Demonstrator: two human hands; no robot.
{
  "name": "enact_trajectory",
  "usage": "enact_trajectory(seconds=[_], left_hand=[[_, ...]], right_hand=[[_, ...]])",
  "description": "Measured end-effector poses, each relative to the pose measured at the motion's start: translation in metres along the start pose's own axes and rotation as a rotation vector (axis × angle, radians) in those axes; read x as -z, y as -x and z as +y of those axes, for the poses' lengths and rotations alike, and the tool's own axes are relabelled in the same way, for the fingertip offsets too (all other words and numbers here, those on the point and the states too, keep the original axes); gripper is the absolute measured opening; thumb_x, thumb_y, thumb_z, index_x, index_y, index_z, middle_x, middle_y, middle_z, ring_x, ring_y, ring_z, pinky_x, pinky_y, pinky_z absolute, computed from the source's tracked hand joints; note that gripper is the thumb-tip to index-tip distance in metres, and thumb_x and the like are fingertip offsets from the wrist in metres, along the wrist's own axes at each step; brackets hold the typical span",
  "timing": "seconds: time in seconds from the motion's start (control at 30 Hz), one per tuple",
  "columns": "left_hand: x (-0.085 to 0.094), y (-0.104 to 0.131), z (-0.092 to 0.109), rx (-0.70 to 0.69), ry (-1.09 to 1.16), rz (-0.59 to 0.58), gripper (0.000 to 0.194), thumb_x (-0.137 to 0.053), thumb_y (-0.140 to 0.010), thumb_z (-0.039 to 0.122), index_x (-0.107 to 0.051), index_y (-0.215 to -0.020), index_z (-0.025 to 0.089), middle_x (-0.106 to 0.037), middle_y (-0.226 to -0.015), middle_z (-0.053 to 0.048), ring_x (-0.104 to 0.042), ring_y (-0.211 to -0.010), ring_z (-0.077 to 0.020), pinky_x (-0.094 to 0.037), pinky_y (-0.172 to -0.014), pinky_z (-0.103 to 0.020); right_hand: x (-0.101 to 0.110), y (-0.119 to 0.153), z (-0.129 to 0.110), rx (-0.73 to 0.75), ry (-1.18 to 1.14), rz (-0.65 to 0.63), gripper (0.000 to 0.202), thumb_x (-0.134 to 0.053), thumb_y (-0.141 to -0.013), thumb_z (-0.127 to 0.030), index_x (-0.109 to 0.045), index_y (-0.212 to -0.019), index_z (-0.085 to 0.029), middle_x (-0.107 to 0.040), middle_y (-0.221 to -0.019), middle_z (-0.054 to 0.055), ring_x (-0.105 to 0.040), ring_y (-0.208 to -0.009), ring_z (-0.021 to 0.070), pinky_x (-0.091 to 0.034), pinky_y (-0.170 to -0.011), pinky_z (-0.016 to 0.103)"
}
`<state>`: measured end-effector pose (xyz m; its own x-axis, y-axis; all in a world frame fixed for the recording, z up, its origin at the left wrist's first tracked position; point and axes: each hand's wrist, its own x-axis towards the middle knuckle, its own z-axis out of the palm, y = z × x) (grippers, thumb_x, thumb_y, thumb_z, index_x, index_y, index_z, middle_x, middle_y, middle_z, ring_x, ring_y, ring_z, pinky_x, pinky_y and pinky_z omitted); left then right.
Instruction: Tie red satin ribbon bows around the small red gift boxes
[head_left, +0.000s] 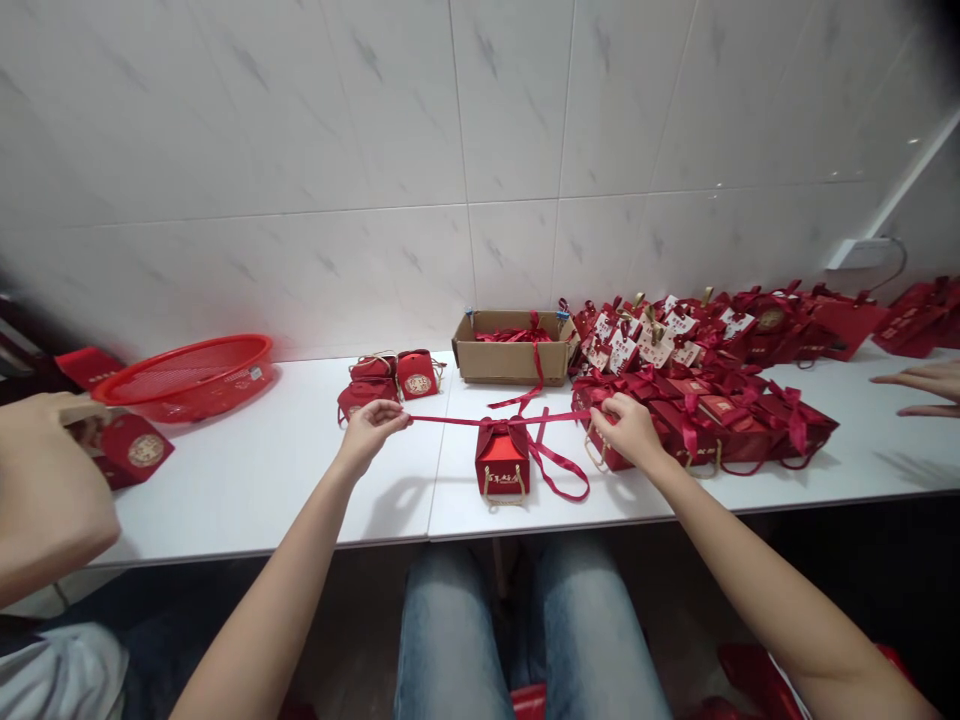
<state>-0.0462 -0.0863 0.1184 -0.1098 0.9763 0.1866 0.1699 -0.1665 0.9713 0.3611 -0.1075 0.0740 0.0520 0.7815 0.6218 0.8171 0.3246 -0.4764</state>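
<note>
A small red gift box [501, 462] with gold lettering and a gold chain handle stands upright on the white table in front of me. Across its top runs a dark red ribbon [444, 421], pulled nearly straight between my two hands. My left hand [372, 428] pinches one stretch of it to the left of the box. To the right, my right hand [624, 425] pinches another stretch, close to the rows of finished-looking boxes. A loose length of ribbon curls on the table at the box's right side.
Behind the box is a cardboard tray [512, 362] of ribbons. Several beribboned red boxes [697, 415] crowd the right, with tagged ones behind. Small red boxes [373, 378] sit back left, near a red plastic basket [187, 380]. Other people's hands [926, 387] reach in at both sides.
</note>
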Motion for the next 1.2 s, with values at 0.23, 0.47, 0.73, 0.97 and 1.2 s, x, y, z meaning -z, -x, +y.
enact_trajectory(seconds=[0.23, 0.47, 0.73, 0.97, 1.2], left_hand=[[0.012, -0.003, -0.030, 0.089, -0.007, 0.035, 0.051, -0.083, -0.040, 0.042, -0.058, -0.074, 0.014, -0.065, -0.065, -0.003, -0.066, -0.069, -0.0200, -0.054, -0.074, -0.036], [0.020, 0.004, -0.047, 0.138, -0.093, 0.088, 0.046, -0.083, -0.039, 0.038, -0.057, -0.070, 0.016, -0.065, -0.061, -0.003, -0.066, -0.065, -0.0218, -0.053, -0.068, -0.035], [0.021, 0.002, -0.055, 0.133, -0.101, 0.128, 0.043, -0.082, -0.038, 0.034, -0.057, -0.068, 0.015, -0.062, -0.058, -0.001, -0.064, -0.059, -0.0179, -0.052, -0.065, -0.031], [0.017, 0.002, -0.057, 0.164, -0.147, 0.158, 0.038, -0.080, -0.039, 0.032, -0.057, -0.064, 0.017, -0.063, -0.055, -0.001, -0.065, -0.058, -0.0197, -0.050, -0.060, -0.030], [0.016, 0.014, -0.038, 0.170, -0.319, 0.094, 0.031, -0.074, -0.046, 0.026, -0.065, -0.074, 0.017, -0.068, -0.079, -0.007, -0.063, -0.073, -0.0228, -0.047, -0.062, -0.029]], right_hand=[[0.004, 0.010, 0.011, -0.014, 0.068, -0.029, 0.025, -0.046, -0.072, -0.030, -0.034, -0.052, -0.020, -0.041, -0.059, 0.001, -0.043, -0.060, 0.0142, -0.032, -0.059, 0.027], [0.003, 0.025, 0.026, 0.040, 0.182, -0.014, 0.025, -0.048, -0.073, -0.028, -0.036, -0.053, -0.020, -0.043, -0.060, 0.001, -0.044, -0.063, 0.0150, -0.033, -0.062, 0.028], [0.013, 0.031, 0.020, 0.042, 0.266, -0.020, 0.025, -0.046, -0.075, -0.029, -0.042, -0.053, -0.019, -0.048, -0.064, 0.003, -0.045, -0.066, 0.0162, -0.032, -0.063, 0.029], [0.015, 0.036, 0.020, 0.027, 0.360, -0.021, 0.025, -0.046, -0.077, -0.030, -0.048, -0.056, -0.018, -0.052, -0.067, 0.005, -0.049, -0.070, 0.0177, -0.032, -0.063, 0.029], [0.028, 0.032, 0.017, -0.026, 0.136, -0.209, 0.030, -0.058, -0.076, -0.047, -0.061, -0.076, -0.017, -0.060, -0.078, 0.006, -0.057, -0.074, 0.0189, -0.042, -0.070, 0.030]])
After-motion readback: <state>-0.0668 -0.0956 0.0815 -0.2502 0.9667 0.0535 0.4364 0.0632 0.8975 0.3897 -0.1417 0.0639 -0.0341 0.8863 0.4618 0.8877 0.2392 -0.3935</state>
